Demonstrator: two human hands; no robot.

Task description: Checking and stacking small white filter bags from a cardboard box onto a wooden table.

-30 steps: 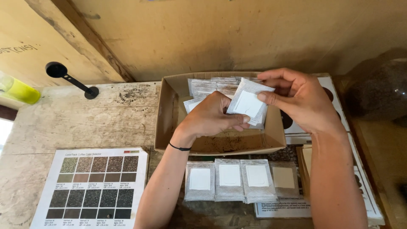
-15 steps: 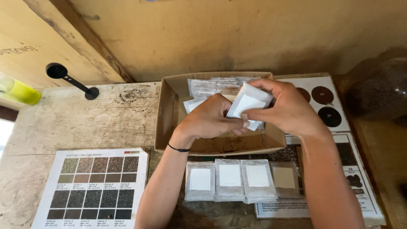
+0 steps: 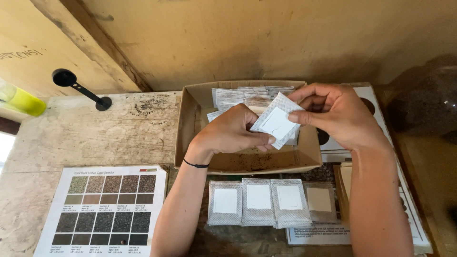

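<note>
Hands point(image 3: 238, 131), two, on one packet point(image 3: 276, 124); four packets point(image 3: 269, 202) below.

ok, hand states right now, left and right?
Left hand: closed, pinching the packet's lower edge.
Right hand: closed, pinching the same packet's upper right edge.

My grip pinches a silvery packet point(image 3: 276, 123) with a white label; brown cardboard box point(image 3: 190, 128), black scoop point(image 3: 78, 87), yellow-green bottle point(image 3: 21, 100), chart point(image 3: 107, 209) of brown squares.

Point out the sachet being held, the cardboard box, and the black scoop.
sachet point(image 3: 277, 123), head view, its white label patch.
cardboard box point(image 3: 186, 128), head view, its left wall.
black scoop point(image 3: 64, 77), head view, its round bowl.
</note>
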